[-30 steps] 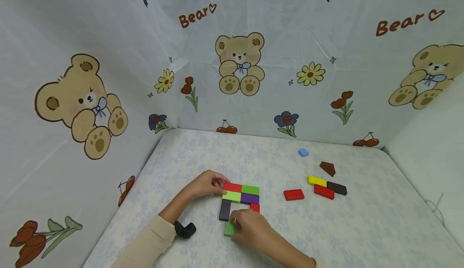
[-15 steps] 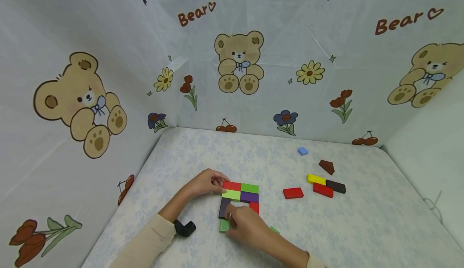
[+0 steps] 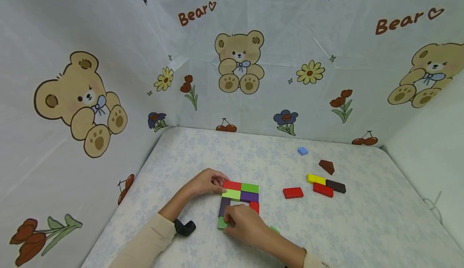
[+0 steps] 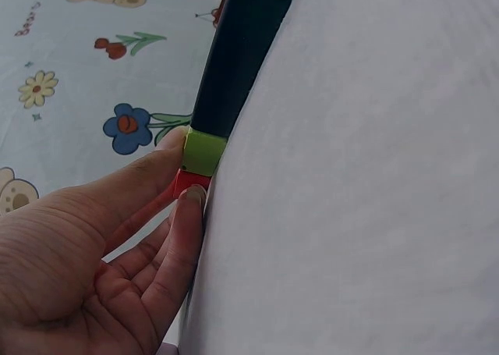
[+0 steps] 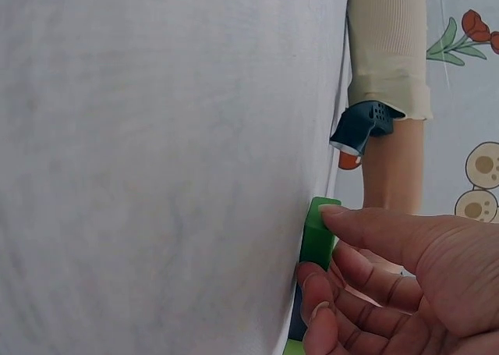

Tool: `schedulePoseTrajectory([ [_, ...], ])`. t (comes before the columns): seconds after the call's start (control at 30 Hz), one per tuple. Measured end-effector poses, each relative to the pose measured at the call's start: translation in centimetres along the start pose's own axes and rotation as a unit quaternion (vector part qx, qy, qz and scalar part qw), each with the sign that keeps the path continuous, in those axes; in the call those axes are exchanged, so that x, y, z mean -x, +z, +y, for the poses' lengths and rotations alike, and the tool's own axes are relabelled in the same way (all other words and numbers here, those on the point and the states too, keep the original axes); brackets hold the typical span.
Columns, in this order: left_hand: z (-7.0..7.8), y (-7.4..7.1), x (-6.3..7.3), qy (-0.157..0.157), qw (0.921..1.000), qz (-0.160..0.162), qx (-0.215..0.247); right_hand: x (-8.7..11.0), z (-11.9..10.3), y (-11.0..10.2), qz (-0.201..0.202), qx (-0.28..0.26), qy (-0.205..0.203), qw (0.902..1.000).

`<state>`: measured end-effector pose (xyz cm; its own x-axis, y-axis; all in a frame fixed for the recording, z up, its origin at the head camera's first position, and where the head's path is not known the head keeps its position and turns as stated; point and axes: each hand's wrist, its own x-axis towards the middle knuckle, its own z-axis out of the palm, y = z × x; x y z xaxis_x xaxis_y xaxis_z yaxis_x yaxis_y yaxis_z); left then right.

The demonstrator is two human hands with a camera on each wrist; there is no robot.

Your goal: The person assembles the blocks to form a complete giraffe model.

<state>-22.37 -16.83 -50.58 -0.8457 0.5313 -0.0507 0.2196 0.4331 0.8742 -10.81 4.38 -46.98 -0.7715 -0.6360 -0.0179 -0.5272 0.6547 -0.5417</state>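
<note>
In the head view, several flat coloured blocks lie together on the table. A red block (image 3: pixel 232 185) and a green block (image 3: pixel 250 188) form the far row, with lime-green (image 3: pixel 231 195) and purple (image 3: pixel 249 196) blocks nearer. My left hand (image 3: pixel 203 182) holds the left ends of the red and lime-green blocks between thumb and fingers. A dark block (image 3: pixel 224 207) runs toward me on the left; another red block (image 3: pixel 254 207) is on the right. My right hand (image 3: pixel 246 223) pinches a green block (image 5: pixel 317 234) at the dark block's near end. That hand covers part of the arrangement.
To the right lie a loose red block (image 3: pixel 293 193), yellow (image 3: pixel 316 179), red (image 3: pixel 323 190) and black (image 3: pixel 336 186) blocks, a brown piece (image 3: pixel 327 167) and a small blue one (image 3: pixel 302 151). A green block (image 3: pixel 274 229) peeks out beside my right wrist. Bear-printed cloth (image 3: pixel 282 18) surrounds the table.
My right hand has slid the green block left and slightly away from me, up against the near end of the dark block. My left hand has stayed in place.
</note>
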Motion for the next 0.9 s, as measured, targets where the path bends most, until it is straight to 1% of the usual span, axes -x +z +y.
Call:
schedulePoseTrajectory([
  [0.37,0.2,-0.2,-0.2,0.003,1.0000,-0.001,0.004,-0.4,0.1,0.0,0.001,0.005,0.000,1.0000],
  [0.5,0.1,-0.1,-0.2,0.006,1.0000,0.000,0.002,-0.2,0.0,-0.1,0.002,0.008,0.003,1.0000],
  [0.7,-0.1,0.0,0.0,0.009,1.0000,0.002,0.001,1.2,-0.1,-1.1,0.012,-0.008,0.022,0.9996],
  [0.8,0.0,0.1,0.1,0.009,1.0000,0.004,0.002,2.1,0.4,-1.9,0.022,-0.016,0.034,0.9990],
  [0.9,0.1,0.1,0.1,0.012,0.9999,0.004,0.004,3.1,1.1,-3.0,0.022,-0.029,0.044,0.9984],
])
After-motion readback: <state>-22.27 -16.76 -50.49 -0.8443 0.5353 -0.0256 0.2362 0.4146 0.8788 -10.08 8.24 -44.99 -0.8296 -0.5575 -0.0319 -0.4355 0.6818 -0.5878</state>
